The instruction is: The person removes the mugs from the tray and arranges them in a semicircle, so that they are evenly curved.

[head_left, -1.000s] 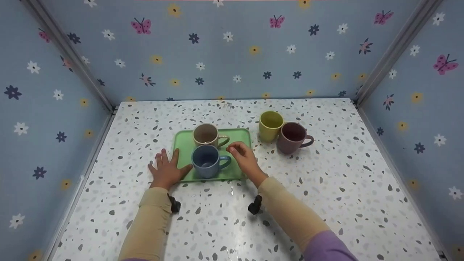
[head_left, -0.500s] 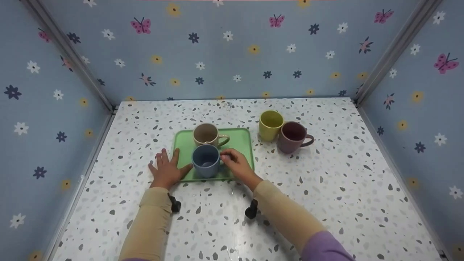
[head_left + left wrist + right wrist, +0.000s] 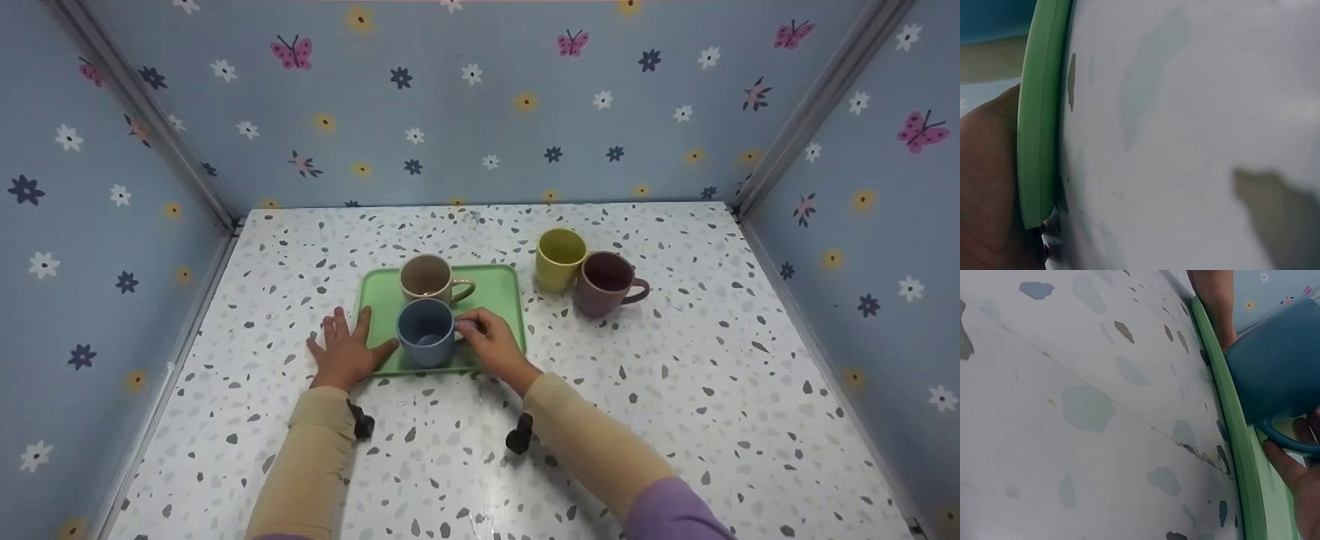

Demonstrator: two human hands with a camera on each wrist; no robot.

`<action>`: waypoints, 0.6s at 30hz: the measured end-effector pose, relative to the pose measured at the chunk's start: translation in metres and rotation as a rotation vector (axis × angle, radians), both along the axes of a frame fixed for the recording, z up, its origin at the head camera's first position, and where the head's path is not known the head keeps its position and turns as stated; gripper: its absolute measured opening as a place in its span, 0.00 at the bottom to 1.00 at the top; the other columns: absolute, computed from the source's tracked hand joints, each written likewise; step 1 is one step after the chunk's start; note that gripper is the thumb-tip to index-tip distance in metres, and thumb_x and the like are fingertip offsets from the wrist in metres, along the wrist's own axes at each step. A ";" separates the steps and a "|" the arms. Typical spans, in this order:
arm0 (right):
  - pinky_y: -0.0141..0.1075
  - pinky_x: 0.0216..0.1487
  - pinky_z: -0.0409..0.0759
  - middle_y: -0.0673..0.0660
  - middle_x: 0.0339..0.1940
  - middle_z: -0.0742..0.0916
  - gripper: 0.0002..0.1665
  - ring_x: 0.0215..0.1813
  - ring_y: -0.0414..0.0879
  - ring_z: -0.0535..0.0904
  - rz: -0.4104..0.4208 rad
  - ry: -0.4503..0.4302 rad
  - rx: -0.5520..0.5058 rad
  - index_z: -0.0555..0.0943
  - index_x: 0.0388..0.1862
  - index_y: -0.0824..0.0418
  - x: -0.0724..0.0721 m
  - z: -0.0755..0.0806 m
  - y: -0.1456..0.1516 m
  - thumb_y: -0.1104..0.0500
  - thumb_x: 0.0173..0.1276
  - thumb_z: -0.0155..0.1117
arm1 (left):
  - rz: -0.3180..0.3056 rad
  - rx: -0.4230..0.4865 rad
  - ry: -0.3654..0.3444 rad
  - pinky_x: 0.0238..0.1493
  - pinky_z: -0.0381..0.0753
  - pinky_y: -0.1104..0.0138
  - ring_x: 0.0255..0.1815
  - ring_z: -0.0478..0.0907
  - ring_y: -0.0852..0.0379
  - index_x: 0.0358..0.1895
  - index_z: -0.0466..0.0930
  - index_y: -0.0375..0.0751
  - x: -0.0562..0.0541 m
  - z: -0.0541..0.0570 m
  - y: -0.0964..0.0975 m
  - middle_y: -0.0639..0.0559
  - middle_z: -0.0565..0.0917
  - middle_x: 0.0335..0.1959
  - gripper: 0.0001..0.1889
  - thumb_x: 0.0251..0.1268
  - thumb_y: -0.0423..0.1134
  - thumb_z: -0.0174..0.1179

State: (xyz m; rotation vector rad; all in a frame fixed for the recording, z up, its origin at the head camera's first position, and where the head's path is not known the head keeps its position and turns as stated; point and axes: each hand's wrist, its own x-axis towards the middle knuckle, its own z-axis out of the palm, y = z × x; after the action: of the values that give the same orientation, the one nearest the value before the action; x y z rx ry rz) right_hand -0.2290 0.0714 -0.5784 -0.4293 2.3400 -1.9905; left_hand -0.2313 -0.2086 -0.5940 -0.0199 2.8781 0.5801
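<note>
Speckled white bench (image 3: 675,420) carries green tray (image 3: 495,281), lying flat. Left hand (image 3: 346,356) spans the tray's edge at 8 o'clock, fingers spread wide, thumb at blue mug (image 3: 426,351). Right hand (image 3: 496,349) is narrow, at the mug's 3 o'clock. Blue mug stands upright on the tray, toward 7 o'clock; tan mug (image 3: 418,285) just beyond it at 12. Off the tray, toward 2 o'clock, maroon mug (image 3: 598,298) and yellow cup (image 3: 555,277) stand side by side. Blue mug's handle (image 3: 1283,440): pinched by right thumb and fingers.

Four cups (image 3: 426,334), one green tray (image 3: 491,289), two hands (image 3: 345,356), two beige sleeves (image 3: 304,469), one speckled tabletop (image 3: 712,405), three flowered walls (image 3: 480,112)
</note>
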 end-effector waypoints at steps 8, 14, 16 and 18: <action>0.35 0.44 0.82 0.60 0.44 0.87 0.09 0.46 0.59 0.83 -0.029 -0.019 -0.030 0.83 0.48 0.69 -0.003 0.000 0.004 0.64 0.73 0.63 | 0.003 0.019 -0.009 0.67 0.26 0.25 0.79 0.26 0.26 0.83 0.41 0.46 -0.003 -0.002 0.000 0.26 0.32 0.80 0.54 0.65 0.78 0.44; 0.51 0.55 0.83 0.61 0.45 0.86 0.10 0.49 0.54 0.82 -0.016 -0.072 -0.128 0.80 0.49 0.74 -0.004 0.003 0.012 0.68 0.74 0.61 | 0.007 0.039 -0.026 0.67 0.21 0.27 0.79 0.23 0.27 0.83 0.40 0.46 -0.004 -0.005 -0.002 0.27 0.29 0.80 0.53 0.66 0.75 0.46; 0.53 0.56 0.83 0.60 0.45 0.85 0.10 0.50 0.52 0.83 -0.008 -0.088 -0.146 0.80 0.49 0.74 -0.004 0.004 0.016 0.68 0.74 0.60 | 0.008 0.046 -0.017 0.67 0.22 0.27 0.79 0.24 0.26 0.83 0.41 0.46 -0.004 -0.005 -0.002 0.26 0.30 0.80 0.53 0.66 0.75 0.47; 0.53 0.56 0.83 0.59 0.45 0.85 0.10 0.50 0.51 0.83 -0.003 -0.094 -0.150 0.80 0.49 0.74 -0.005 0.006 0.020 0.68 0.75 0.60 | 0.009 0.048 -0.009 0.67 0.22 0.27 0.79 0.25 0.26 0.83 0.42 0.45 -0.003 -0.004 -0.002 0.26 0.31 0.80 0.53 0.66 0.75 0.47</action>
State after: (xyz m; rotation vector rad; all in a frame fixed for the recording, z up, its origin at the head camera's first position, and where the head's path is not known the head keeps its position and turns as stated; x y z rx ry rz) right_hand -0.2342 0.0913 -0.5729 -0.3303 2.1470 -2.1464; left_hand -0.2344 -0.2106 -0.5980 -0.0289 2.8554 0.6495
